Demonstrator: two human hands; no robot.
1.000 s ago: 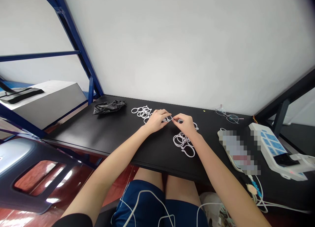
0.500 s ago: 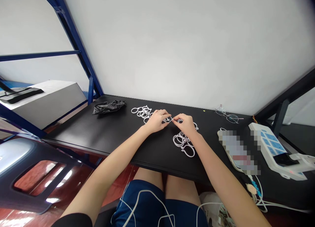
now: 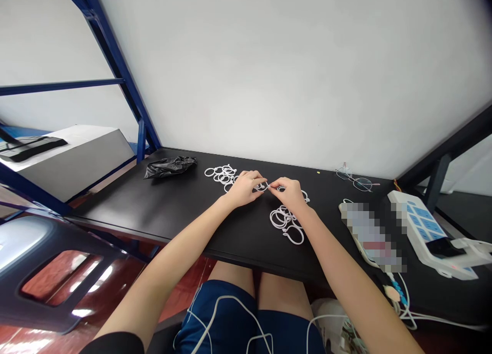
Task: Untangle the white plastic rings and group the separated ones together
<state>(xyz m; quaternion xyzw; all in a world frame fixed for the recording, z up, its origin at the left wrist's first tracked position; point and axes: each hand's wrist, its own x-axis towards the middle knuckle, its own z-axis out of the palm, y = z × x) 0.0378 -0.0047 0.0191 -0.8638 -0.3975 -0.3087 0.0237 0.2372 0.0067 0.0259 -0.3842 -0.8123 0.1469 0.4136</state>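
Observation:
Both my hands meet over the middle of a black table (image 3: 184, 210). My left hand (image 3: 245, 188) is curled, its fingers pinching a small white plastic ring (image 3: 263, 186). My right hand (image 3: 290, 194) pinches the same ring from the other side. A loose pile of white rings (image 3: 286, 224) lies just below my right hand. Another cluster of white rings (image 3: 222, 174) lies beyond my left hand.
A crumpled black bag (image 3: 169, 166) sits at the table's back left. Spectacles (image 3: 355, 179) lie at the back right. A white power strip (image 3: 430, 234) and cables occupy the right side. A dark plastic stool (image 3: 49, 272) stands at the left. Blue frame bars (image 3: 119, 72) rise behind.

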